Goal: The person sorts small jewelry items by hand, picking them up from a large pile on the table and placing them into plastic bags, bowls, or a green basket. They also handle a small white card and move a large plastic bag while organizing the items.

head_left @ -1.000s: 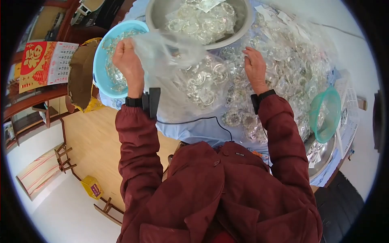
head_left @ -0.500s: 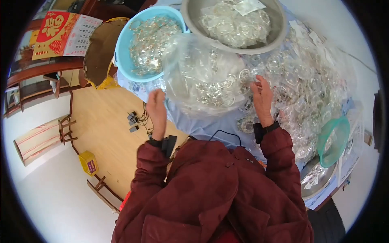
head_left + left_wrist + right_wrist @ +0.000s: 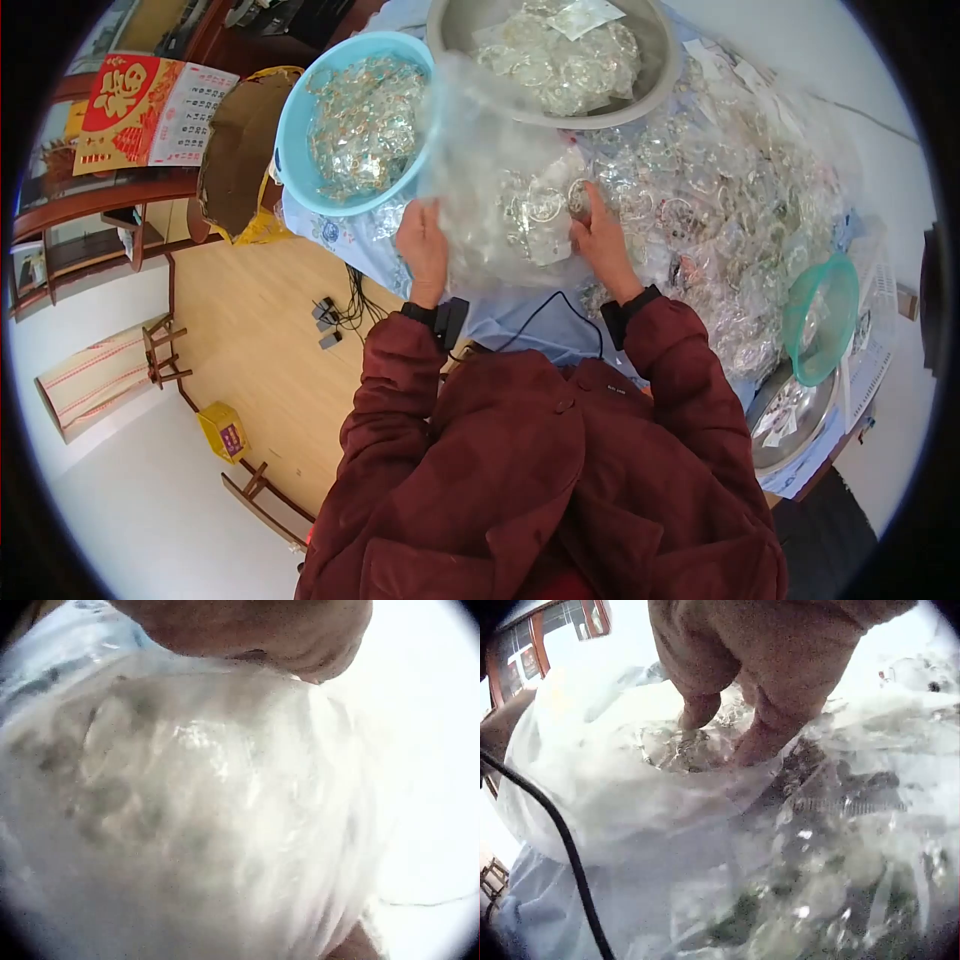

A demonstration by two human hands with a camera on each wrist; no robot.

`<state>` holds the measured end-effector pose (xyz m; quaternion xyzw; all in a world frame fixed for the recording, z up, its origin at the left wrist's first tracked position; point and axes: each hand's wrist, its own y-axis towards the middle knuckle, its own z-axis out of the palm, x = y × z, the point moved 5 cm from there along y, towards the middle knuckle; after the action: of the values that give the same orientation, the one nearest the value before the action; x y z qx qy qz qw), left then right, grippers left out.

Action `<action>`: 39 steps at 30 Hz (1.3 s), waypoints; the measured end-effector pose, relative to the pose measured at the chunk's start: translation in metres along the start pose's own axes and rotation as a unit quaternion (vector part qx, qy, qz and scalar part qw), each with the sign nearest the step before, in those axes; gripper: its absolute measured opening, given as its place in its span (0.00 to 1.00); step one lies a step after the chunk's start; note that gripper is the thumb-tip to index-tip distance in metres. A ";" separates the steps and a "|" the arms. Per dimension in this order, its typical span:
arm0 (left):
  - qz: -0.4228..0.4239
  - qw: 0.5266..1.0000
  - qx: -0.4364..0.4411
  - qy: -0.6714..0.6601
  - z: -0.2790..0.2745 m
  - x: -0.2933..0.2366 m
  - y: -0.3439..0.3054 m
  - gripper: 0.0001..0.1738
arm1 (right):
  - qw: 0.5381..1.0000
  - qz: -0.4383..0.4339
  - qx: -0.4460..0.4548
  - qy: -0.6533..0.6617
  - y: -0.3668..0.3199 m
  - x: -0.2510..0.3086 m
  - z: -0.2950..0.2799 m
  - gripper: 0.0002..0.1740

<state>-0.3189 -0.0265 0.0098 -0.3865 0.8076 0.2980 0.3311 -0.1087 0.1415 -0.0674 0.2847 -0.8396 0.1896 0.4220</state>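
Observation:
A large clear plastic bag (image 3: 478,205) stands at the table's front between my hands, blurred along its left side. Through it show several small packets with round, bracelet-like pieces (image 3: 543,208). My left hand (image 3: 424,250) grips the bag's near left edge; in the left wrist view the bag's cloudy side fills the space below the fingers. On the opposite side, my right hand (image 3: 606,248) pinches the bag's right edge. The right wrist view has its thumb and fingers (image 3: 701,711) down at the rim, close to shiny ring-shaped pieces.
Behind the bag are a blue basin (image 3: 285,140) and a grey basin (image 3: 655,95), both with packets in them. A broad heap of clear packets (image 3: 715,210) covers the right side. A green basket (image 3: 822,318) and steel bowl (image 3: 795,455) sit at the right edge.
My left hand has come down from the blue basin's side, let go of the bag, then taken its near left edge. The right hand has moved from the packet heap to the bag's right edge.

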 end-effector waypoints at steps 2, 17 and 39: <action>0.029 1.000 0.003 -0.010 0.000 -0.015 0.003 0.06 | 1.000 0.025 0.001 0.007 -0.008 -0.005 0.009 0.37; 0.134 0.968 -0.032 0.211 -0.022 0.003 0.040 0.10 | 0.988 0.076 0.073 0.111 -0.054 0.025 0.028 0.43; -0.166 0.970 0.083 -0.158 -0.014 0.049 -0.022 0.07 | 0.959 -0.138 0.160 -0.189 -0.090 0.057 0.012 0.30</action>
<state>-0.3289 -0.0692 -0.0242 -0.4348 0.6912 0.2282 0.5302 -0.0863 0.0479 -0.0206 0.4923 -0.8154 0.2038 0.2264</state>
